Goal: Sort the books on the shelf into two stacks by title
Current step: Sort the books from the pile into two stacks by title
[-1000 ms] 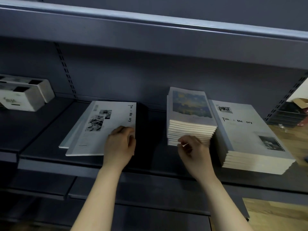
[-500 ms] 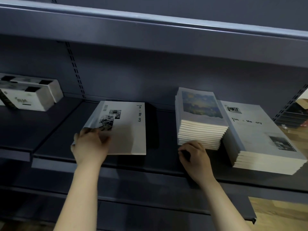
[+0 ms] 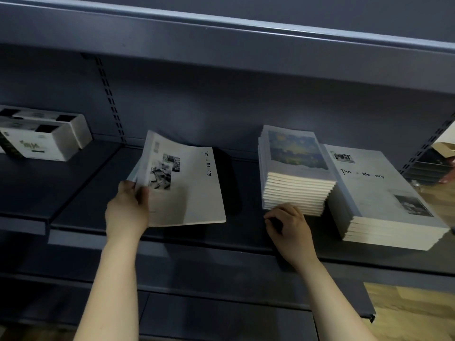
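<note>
A white "Time Memory" book lies at the left of the dark shelf, its left edge lifted. My left hand grips that lifted edge; another book seems to lie under it. To the right stands a stack of books with a blue-and-yellow picture cover. My right hand rests curled on the shelf against the front of that stack, holding nothing. A lower stack of "Time Memory" books sits directly right of it, touching it.
White boxes stand on the neighbouring shelf section at the far left. The upper shelf overhangs the books. A wooden floor and a carton show at the right.
My left hand slid from the book's right side to its left edge and lifted that edge off the shelf. My right hand dropped to the shelf at the foot of the picture-cover stack.
</note>
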`<act>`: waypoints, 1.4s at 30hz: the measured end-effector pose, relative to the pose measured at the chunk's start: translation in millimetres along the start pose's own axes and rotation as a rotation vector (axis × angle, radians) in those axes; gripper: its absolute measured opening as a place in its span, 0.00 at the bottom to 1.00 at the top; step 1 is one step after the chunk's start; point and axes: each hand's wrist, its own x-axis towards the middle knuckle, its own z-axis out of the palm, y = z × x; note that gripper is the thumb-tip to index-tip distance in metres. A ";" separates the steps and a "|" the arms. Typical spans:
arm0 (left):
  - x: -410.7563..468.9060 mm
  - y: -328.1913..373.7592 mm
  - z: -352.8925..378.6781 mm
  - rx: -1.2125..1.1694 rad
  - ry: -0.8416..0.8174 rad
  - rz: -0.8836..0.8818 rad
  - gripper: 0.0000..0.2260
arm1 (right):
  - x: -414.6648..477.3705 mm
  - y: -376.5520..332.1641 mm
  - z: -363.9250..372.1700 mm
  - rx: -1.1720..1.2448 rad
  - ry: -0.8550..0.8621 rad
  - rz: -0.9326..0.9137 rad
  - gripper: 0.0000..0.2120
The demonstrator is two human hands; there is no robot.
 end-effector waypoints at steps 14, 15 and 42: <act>-47.7 40.1 30.2 -0.837 0.135 0.092 0.04 | -0.3 -16.5 -28.8 0.517 -0.033 0.250 0.09; -52.1 47.1 33.8 -0.864 0.132 0.098 0.05 | -0.8 -20.4 -34.7 0.642 -0.031 0.320 0.09; -155.7 158.0 168.9 -0.586 -0.411 0.353 0.11 | -25.3 110.9 -190.4 0.973 0.423 0.406 0.16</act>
